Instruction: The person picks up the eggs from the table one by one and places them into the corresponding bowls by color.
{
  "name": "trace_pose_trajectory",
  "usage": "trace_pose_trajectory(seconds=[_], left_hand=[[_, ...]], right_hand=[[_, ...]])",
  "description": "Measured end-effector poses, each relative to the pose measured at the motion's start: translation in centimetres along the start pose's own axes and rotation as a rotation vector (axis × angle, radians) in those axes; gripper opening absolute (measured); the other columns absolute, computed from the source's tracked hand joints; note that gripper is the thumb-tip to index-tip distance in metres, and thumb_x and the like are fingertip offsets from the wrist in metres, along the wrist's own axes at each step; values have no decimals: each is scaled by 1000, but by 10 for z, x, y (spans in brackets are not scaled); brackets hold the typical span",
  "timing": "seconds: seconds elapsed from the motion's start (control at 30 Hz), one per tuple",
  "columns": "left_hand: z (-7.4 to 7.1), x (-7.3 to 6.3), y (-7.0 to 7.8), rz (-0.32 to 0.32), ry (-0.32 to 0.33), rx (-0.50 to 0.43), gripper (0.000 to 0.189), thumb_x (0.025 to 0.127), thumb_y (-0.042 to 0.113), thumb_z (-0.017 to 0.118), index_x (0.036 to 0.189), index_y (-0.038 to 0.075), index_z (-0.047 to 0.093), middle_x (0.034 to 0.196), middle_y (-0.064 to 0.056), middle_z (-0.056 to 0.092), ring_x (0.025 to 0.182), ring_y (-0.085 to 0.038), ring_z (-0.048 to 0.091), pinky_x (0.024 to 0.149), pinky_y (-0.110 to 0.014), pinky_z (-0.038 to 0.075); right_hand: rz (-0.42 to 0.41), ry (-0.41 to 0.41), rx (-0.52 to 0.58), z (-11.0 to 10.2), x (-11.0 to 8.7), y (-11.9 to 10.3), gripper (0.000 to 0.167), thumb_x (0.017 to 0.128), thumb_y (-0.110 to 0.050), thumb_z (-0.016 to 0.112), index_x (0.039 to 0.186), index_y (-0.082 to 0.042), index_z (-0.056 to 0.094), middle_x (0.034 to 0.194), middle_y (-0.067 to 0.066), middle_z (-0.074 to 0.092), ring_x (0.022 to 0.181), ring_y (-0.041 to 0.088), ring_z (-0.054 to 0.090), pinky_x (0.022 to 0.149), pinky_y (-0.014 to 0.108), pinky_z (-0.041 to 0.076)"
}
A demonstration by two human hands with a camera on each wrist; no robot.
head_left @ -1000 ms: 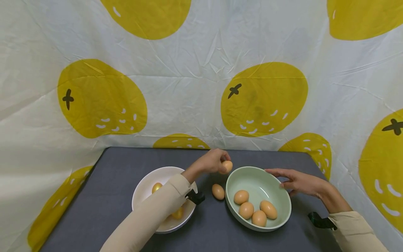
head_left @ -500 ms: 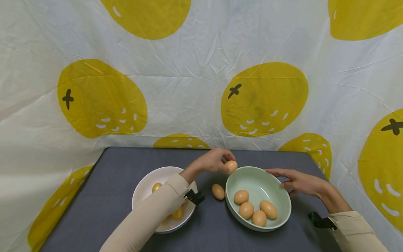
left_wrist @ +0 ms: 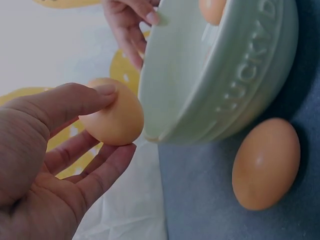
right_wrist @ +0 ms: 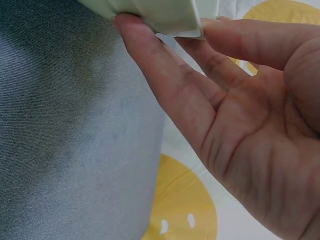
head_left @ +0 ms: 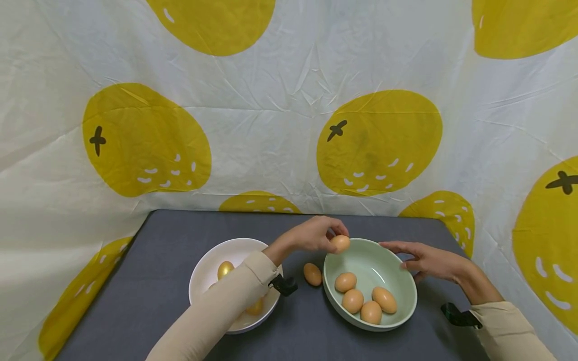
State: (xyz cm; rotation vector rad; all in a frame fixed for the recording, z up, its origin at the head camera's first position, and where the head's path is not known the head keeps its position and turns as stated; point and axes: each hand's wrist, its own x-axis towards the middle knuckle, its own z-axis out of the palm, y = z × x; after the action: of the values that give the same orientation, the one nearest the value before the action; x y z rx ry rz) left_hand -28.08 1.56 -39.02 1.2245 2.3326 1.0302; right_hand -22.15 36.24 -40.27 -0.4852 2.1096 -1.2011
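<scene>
My left hand point(head_left: 318, 234) pinches a brown egg point(head_left: 340, 243) between thumb and fingertips, over the far left rim of the pale green bowl point(head_left: 408, 312). Close up in the left wrist view, the held egg point(left_wrist: 117, 117) shows beside the bowl's edge. Several brown eggs point(head_left: 352, 301) lie inside that bowl. One more brown egg point(head_left: 312, 275) rests on the table just left of it. On the bowl's right side my right hand point(head_left: 435, 260) holds the rim, thumb at the inner edge and fingers against the outside, as the right wrist view point(right_wrist: 220, 95) shows.
A white bowl point(head_left: 198, 271) stands to the left with gold eggs point(head_left: 225, 269) in it, partly hidden by my left forearm. Dark grey cloth covers the table point(head_left: 180, 225). A white curtain with yellow fruit prints point(head_left: 266, 150) hangs behind.
My left hand has moved right with the brown egg, from the gap between the bowls to over the green bowl's rim. The right hand has stayed in place.
</scene>
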Motion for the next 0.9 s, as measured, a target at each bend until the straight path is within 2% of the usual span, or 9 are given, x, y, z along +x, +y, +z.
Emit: trace_pose_trajectory(seconds=[0.4,0.9], left_hand=[[16,16,13,19,-74,78,38,90,11,75,126,15,67,122,1,69,105,-7,64,85,-16,51],[52,39,16,-19,-163,151,33,89,14,76,121,17,67,114,3,69,102,-4,61,83,-15,48]], right_hand=[[8,-2,4,0,1,0,65,105,-6,50,163,-11,21,161,35,15,132,44,50,87,53,58],[-15,-14,22,-1,0,4,64,105,-6,49,163,-12,21,163,33,12,131,39,53,87,52,58]])
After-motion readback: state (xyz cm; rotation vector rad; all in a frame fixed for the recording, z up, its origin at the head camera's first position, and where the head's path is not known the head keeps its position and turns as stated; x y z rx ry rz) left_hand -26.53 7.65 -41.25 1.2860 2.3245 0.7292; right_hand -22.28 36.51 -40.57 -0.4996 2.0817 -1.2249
